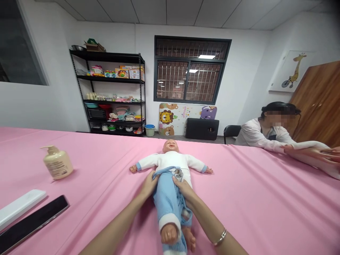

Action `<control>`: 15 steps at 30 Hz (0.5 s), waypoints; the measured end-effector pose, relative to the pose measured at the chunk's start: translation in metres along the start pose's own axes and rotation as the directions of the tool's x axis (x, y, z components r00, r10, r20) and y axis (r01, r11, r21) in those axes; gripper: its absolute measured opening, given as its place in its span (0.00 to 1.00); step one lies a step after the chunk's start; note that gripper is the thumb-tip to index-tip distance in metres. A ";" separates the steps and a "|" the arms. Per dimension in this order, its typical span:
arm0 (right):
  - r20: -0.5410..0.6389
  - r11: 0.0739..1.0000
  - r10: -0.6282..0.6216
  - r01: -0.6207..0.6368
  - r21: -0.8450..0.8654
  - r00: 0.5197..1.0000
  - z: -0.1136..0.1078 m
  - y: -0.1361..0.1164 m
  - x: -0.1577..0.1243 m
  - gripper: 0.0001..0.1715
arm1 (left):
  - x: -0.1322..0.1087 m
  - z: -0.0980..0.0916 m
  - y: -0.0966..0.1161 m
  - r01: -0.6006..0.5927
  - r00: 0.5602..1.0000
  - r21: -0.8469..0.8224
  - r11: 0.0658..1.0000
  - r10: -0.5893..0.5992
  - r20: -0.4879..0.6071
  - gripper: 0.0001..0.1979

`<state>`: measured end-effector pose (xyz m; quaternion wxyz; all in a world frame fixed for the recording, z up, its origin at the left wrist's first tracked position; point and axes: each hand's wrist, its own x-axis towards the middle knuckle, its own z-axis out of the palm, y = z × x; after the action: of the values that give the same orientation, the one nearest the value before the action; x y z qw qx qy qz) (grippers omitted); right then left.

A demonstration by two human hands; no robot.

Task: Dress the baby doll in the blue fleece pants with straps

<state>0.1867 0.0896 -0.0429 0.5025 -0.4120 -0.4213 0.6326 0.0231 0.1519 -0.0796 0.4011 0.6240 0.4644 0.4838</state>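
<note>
A baby doll point(172, 161) in a white top lies on its back on the pink cloth, head away from me. Light blue trousers point(167, 200) cover its legs up to the waist. My left hand point(149, 184) grips the trousers' waistband at the doll's left side as I see it. My right hand point(183, 187) grips the waistband on the other side; a bracelet sits on that wrist. Both hands have fingers curled on the fabric. The doll's bare feet point(170, 233) point toward me.
A beige pump bottle point(57, 163) stands at the left on the pink table cover point(239, 191). A black phone point(32, 223) and a white flat case point(18, 207) lie at near left. Another person point(265, 136) sits at far right. Black shelves point(114, 94) stand against the back wall.
</note>
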 end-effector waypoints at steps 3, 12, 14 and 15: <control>0.033 0.999 0.029 -0.030 0.038 0.999 0.001 -0.001 -0.002 0.36 | 0.000 -0.001 0.005 0.057 0.995 -0.149 0.987 -0.045 0.084 0.21; 0.089 0.724 -0.309 0.296 -0.623 0.947 -0.008 -0.010 -0.001 0.20 | -0.010 -0.007 0.015 0.171 0.958 -0.347 0.922 -0.074 0.275 0.20; -0.037 0.616 -0.383 0.226 -0.754 0.923 -0.020 -0.018 0.003 0.12 | -0.007 -0.009 0.009 0.199 0.959 -0.299 0.933 -0.123 0.255 0.17; -0.105 0.607 -0.402 0.179 -0.774 0.909 -0.027 -0.022 0.005 0.09 | -0.005 -0.010 0.006 0.203 0.959 -0.270 0.941 -0.135 0.251 0.16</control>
<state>0.2174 0.1007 -0.0307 0.4366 -0.5887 -0.6332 0.2488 0.0143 0.1460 -0.0725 0.5802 0.5666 0.3904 0.4358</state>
